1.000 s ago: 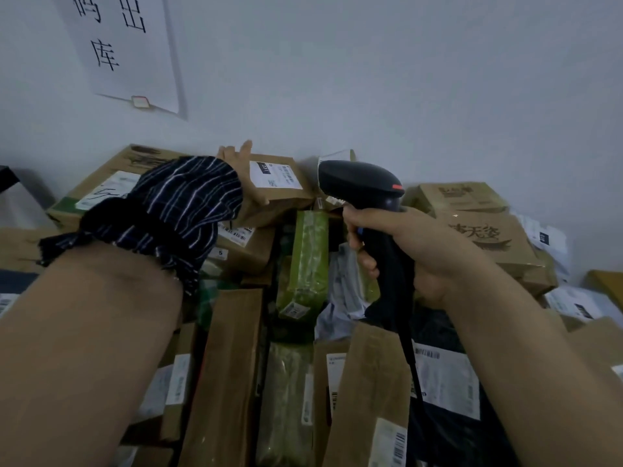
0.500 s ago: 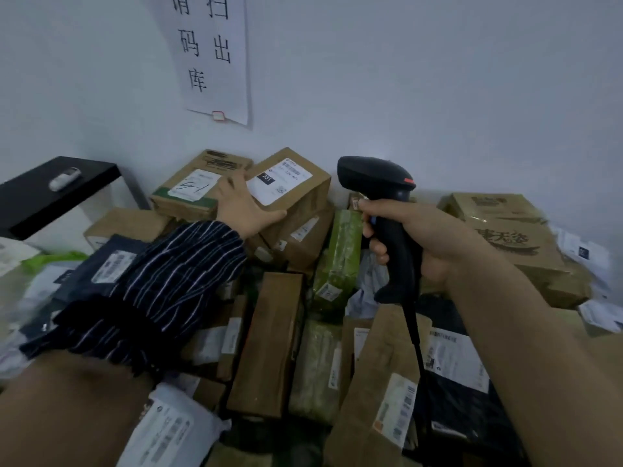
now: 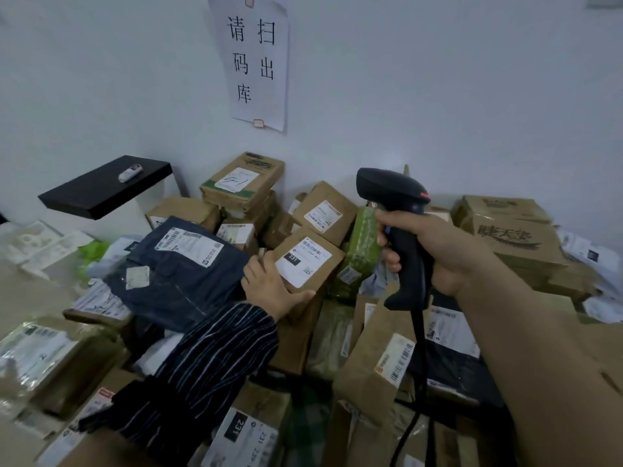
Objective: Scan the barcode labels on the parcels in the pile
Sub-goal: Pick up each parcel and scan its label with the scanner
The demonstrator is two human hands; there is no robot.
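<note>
A plain white wall (image 3: 455, 96) is seen behind, evenly and dimly lit. A paper notice (image 3: 256, 62) is taped to it. A black shelf (image 3: 101, 193) is fixed at left.

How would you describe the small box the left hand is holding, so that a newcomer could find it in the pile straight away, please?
Start at the paper sign taped to the wall, and drop down to the pile of parcels below it. Near the pile's middle, left of the black scanner, the left hand grips a small brown box. Unlike neighbouring cartons, its white label carries a black tag reading 231.
</note>
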